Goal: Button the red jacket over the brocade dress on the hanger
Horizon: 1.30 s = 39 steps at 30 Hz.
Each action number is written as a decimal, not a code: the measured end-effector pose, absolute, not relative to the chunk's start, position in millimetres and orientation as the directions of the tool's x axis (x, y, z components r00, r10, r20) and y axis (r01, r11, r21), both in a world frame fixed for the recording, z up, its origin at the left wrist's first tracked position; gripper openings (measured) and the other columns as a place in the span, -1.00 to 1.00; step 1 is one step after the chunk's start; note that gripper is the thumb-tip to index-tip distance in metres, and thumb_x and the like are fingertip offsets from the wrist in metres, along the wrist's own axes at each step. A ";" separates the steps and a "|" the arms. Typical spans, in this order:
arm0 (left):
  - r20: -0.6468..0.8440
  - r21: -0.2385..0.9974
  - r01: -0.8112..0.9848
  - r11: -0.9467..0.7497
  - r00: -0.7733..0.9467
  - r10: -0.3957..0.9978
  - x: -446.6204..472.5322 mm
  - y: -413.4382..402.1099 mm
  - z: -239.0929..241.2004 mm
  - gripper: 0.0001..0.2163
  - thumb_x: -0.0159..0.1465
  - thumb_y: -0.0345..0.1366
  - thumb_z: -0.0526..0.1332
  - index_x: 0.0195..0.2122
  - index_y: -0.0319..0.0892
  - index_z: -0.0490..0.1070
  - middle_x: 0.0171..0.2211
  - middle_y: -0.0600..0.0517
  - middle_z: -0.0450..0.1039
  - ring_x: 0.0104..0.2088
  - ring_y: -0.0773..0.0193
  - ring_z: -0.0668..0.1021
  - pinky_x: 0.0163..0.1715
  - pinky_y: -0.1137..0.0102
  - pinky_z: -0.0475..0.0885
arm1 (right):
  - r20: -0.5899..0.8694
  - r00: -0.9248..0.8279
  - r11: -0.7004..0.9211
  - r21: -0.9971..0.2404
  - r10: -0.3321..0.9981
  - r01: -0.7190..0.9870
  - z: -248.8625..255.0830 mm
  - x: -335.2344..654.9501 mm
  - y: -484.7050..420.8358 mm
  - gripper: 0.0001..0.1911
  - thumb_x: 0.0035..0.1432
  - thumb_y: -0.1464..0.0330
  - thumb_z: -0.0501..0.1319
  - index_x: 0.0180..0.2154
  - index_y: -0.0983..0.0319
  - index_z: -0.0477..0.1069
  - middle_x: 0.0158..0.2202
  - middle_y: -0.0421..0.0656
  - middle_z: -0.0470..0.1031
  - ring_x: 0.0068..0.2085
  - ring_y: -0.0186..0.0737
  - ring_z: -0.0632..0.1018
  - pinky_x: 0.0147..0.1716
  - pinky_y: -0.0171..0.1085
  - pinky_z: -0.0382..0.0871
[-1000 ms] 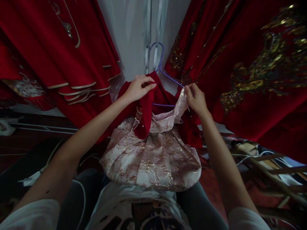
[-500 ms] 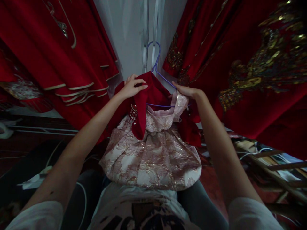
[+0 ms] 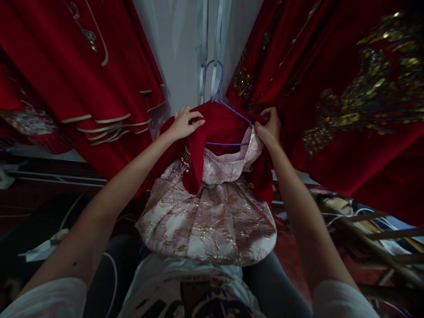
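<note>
Seated before me, a person is working at a dress (image 3: 212,223), its stiff pink-and-cream brocade glinting with metallic thread and its pleated skirt puffing out into a rounded bell. A red garment (image 3: 197,154) of smooth, matte cloth is lying over its shoulders, and a beaded fringe (image 3: 186,160) is dangling from the left front. The left hand (image 3: 186,123) is pinching a fold of that red cloth between thumb and fingers. The right hand (image 3: 270,126) is gripping the opposite edge, its fingers curling over the cloth just beside the dress's strap. A thin purple hanger (image 3: 236,112) is showing inside the neckline, its hook pointing away from the person. The dress is resting across the lap, its long axis running straight out from the body, neckline facing away, hem toward the waist.
</note>
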State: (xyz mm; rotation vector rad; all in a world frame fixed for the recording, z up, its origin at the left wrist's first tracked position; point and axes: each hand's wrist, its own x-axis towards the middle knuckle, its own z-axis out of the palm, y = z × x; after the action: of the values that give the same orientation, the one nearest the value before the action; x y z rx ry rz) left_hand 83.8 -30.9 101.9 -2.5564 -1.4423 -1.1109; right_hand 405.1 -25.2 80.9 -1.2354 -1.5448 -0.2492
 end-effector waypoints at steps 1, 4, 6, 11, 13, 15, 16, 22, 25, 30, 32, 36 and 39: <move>0.581 0.319 0.750 -0.580 0.329 0.745 85.2 -31.4 101.0 -0.74 0.27 -0.09 0.14 -0.16 -0.09 0.48 -0.19 -0.07 0.37 0.01 -0.05 0.37 0.03 0.00 0.20 | 0.823 0.153 0.407 -0.421 0.547 0.810 82.7 408.5 -28.1 -0.68 -0.10 0.47 0.12 -0.20 0.24 0.30 -0.24 -0.10 0.39 -0.22 -0.18 0.44 -0.14 -0.13 0.37; 0.586 0.314 0.754 -0.577 0.325 0.742 89.5 -33.2 98.6 -0.75 0.28 -0.10 0.12 -0.15 -0.09 0.47 -0.17 -0.08 0.36 0.01 -0.06 0.38 0.01 -0.01 0.22 | 0.814 0.214 0.329 -0.438 0.540 0.837 89.4 421.5 -36.2 -0.72 -0.07 0.48 0.10 -0.22 0.25 0.31 -0.28 -0.09 0.40 -0.27 -0.18 0.47 -0.22 -0.13 0.39; 0.589 0.312 0.760 -0.569 0.315 0.744 91.8 -34.4 97.5 -0.75 0.29 -0.10 0.12 -0.14 -0.09 0.46 -0.17 -0.07 0.36 0.02 -0.07 0.38 0.01 -0.02 0.23 | 0.797 0.250 0.287 -0.461 0.550 0.840 93.4 431.1 -42.7 -0.74 -0.08 0.49 0.09 -0.26 0.25 0.33 -0.31 -0.08 0.42 -0.29 -0.17 0.48 -0.26 -0.15 0.40; 0.601 0.300 0.779 -0.550 0.294 0.743 94.4 -37.4 96.0 -0.74 0.30 -0.10 0.11 -0.14 -0.10 0.45 -0.15 -0.09 0.36 0.04 -0.10 0.37 0.02 -0.04 0.22 | 0.735 0.209 0.181 -0.412 0.645 0.893 103.7 447.2 -67.2 -0.75 -0.15 0.51 0.11 -0.34 0.25 0.41 -0.36 -0.10 0.44 -0.34 -0.17 0.48 -0.30 -0.18 0.41; 0.603 0.293 0.786 -0.544 0.290 0.743 94.4 -39.0 96.1 -0.74 0.30 -0.10 0.10 -0.14 -0.10 0.45 -0.14 -0.09 0.36 0.05 -0.11 0.36 0.02 -0.03 0.22 | 0.711 0.167 0.140 -0.352 0.684 0.925 110.4 449.5 -76.1 -0.73 -0.19 0.53 0.13 -0.35 0.25 0.45 -0.38 -0.11 0.42 -0.34 -0.16 0.47 -0.27 -0.17 0.40; 0.600 0.287 0.790 -0.542 0.293 0.744 94.4 -40.9 96.4 -0.75 0.30 -0.11 0.10 -0.14 -0.10 0.45 -0.12 -0.10 0.36 0.05 -0.11 0.36 0.02 -0.03 0.22 | 0.724 0.143 0.113 -0.292 0.675 0.950 117.2 450.5 -82.0 -0.72 -0.22 0.54 0.14 -0.37 0.24 0.47 -0.38 -0.10 0.41 -0.30 -0.11 0.47 -0.22 -0.13 0.40; 0.598 0.285 0.791 -0.541 0.294 0.745 94.5 -41.8 96.5 -0.75 0.31 -0.11 0.10 -0.14 -0.10 0.45 -0.12 -0.10 0.36 0.05 -0.11 0.36 0.02 -0.03 0.22 | 0.742 0.142 0.102 -0.273 0.655 0.956 119.8 450.6 -84.1 -0.74 -0.21 0.54 0.15 -0.38 0.24 0.47 -0.37 -0.09 0.42 -0.28 -0.08 0.48 -0.19 -0.10 0.39; 0.599 0.288 0.806 -0.518 0.271 0.754 97.8 -45.3 94.8 -0.76 0.31 -0.13 0.08 -0.14 -0.10 0.44 -0.05 -0.13 0.34 0.08 -0.11 0.34 0.03 -0.04 0.20 | 0.595 0.238 0.057 -0.433 0.768 0.899 115.4 446.2 -99.9 -0.79 -0.15 0.41 0.25 -0.35 0.24 0.50 -0.43 -0.11 0.48 -0.37 -0.12 0.49 -0.28 -0.15 0.40; 0.598 0.305 0.808 -0.505 0.250 0.761 99.8 -45.5 93.2 -0.77 0.31 -0.13 0.09 -0.15 -0.09 0.45 -0.03 -0.13 0.33 0.09 -0.12 0.33 0.06 -0.04 0.16 | 0.422 0.151 0.122 -0.553 0.894 0.824 104.2 442.5 -106.8 -0.78 -0.09 0.36 0.23 -0.31 0.21 0.49 -0.48 -0.17 0.48 -0.44 -0.20 0.48 -0.38 -0.22 0.38; 0.601 0.337 0.787 -0.517 0.243 0.762 102.5 -47.7 92.2 -0.76 0.30 -0.11 0.10 -0.17 -0.10 0.45 -0.04 -0.14 0.34 0.09 -0.14 0.33 0.06 -0.05 0.15 | 0.678 0.197 0.302 -0.544 0.709 0.783 86.3 427.9 -102.5 -0.78 0.05 0.27 0.21 -0.23 0.21 0.39 -0.37 -0.13 0.50 -0.36 -0.20 0.50 -0.34 -0.24 0.38; 0.602 0.341 0.781 -0.523 0.246 0.759 103.4 -49.7 92.1 -0.74 0.30 -0.08 0.09 -0.17 -0.09 0.45 -0.04 -0.15 0.34 0.09 -0.15 0.32 0.06 -0.05 0.15 | 0.736 0.178 0.341 -0.496 0.653 0.799 82.0 413.3 -99.0 -0.78 0.16 0.18 0.15 -0.26 0.19 0.36 -0.37 -0.12 0.49 -0.34 -0.20 0.49 -0.30 -0.25 0.36; 0.608 0.334 0.797 -0.503 0.226 0.761 103.6 -52.7 91.6 -0.69 0.30 -0.01 0.07 -0.15 -0.08 0.45 -0.03 -0.15 0.33 0.10 -0.16 0.30 0.07 -0.06 0.14 | 0.706 0.018 0.442 -0.463 0.708 0.768 76.4 363.8 -91.5 -0.68 0.25 0.06 0.05 -0.33 0.17 0.32 -0.41 -0.15 0.46 -0.37 -0.23 0.48 -0.30 -0.29 0.31; 0.607 0.321 0.808 -0.494 0.224 0.762 100.9 -52.3 91.3 -0.66 0.28 0.03 0.08 -0.15 -0.08 0.46 -0.03 -0.15 0.32 0.10 -0.17 0.29 0.07 -0.07 0.13 | 0.704 -0.040 0.554 -0.521 0.709 0.650 71.5 316.9 -86.1 -0.64 0.26 0.02 0.02 -0.33 0.17 0.29 -0.38 -0.16 0.45 -0.34 -0.25 0.48 -0.27 -0.32 0.30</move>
State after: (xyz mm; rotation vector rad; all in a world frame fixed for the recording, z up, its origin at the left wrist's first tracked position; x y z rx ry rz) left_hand 100.9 -52.3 91.3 -2.4084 -1.5472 -1.1348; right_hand 316.9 -86.1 71.5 -1.1364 -1.7364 0.0701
